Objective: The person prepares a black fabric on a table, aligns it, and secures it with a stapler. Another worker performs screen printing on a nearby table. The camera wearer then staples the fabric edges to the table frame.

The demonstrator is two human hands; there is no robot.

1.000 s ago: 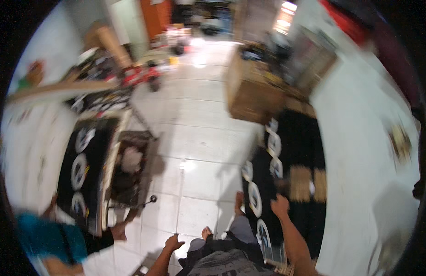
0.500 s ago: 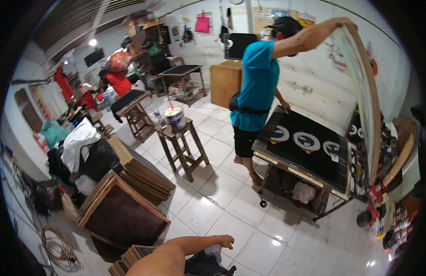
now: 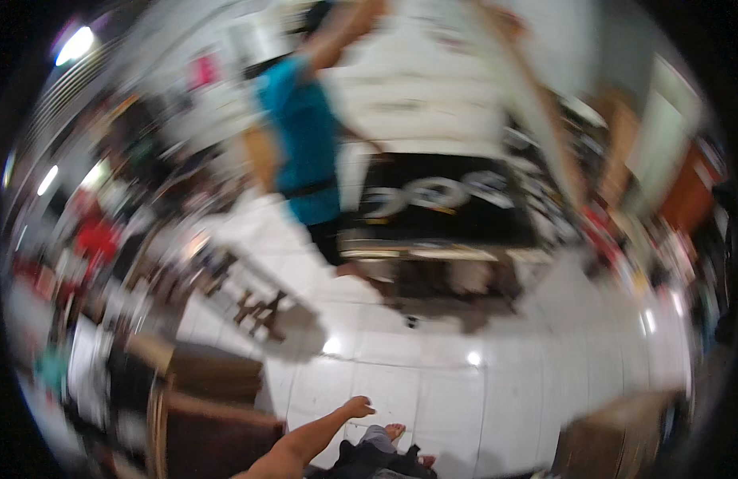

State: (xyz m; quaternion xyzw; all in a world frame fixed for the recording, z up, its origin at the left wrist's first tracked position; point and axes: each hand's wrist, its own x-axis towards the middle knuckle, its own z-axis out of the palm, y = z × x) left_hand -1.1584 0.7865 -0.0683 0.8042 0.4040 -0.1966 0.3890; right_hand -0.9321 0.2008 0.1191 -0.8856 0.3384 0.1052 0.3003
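Ahead of your grip, a person in a blue shirt [image 3: 301, 148] lifts a tall framed screen [image 3: 536, 136] over the black-topped table [image 3: 445, 211]. Your left hand [image 3: 355, 409] hangs over the white tiled floor [image 3: 497, 383], its grip loosely open and empty, with stacked wooden frames [image 3: 213, 407] to its left, so steady your head before reaching. Your right hand stays out of view.

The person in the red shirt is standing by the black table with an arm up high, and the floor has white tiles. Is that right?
Not quite. In the head view the shirt is blue, not red. The rest holds: that person stands beside the black table with an arm raised, and the floor has white tiles.
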